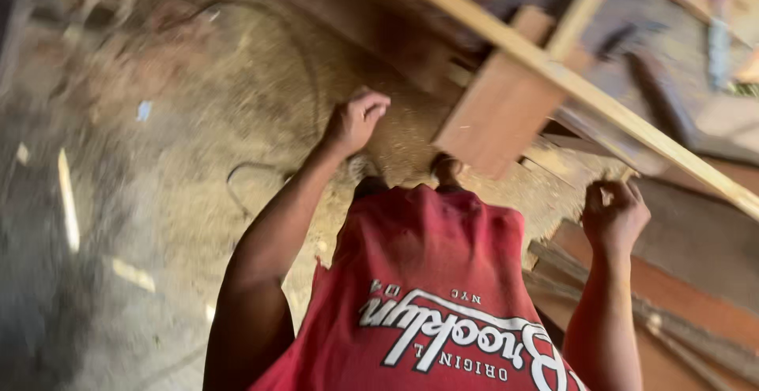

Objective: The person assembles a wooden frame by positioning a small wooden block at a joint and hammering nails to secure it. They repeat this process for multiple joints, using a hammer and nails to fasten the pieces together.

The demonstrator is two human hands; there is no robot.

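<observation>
Red shirt cloth (427, 280) with white lettering fills the lower middle of the frame. Above it at centre, the left hand (356, 120) hangs loosely curled, holding nothing, over the sawdust-covered floor (198, 162). At lower right, the right hand (613, 215) is curled shut; whether it pinches anything cannot be told. Just above it, a long pale wooden strip (569, 83) runs diagonally across the upper right, over a brown board (498, 114).

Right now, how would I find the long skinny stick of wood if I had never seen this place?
Start at the sawdust-covered floor and look to the upper right, where brown boards are stacked. Across them a long pale wooden strip slants from the top middle down to the right edge, passing over a reddish-brown flat board. It is the lightest and thinnest piece there; the right hand is curled just below it.
</observation>
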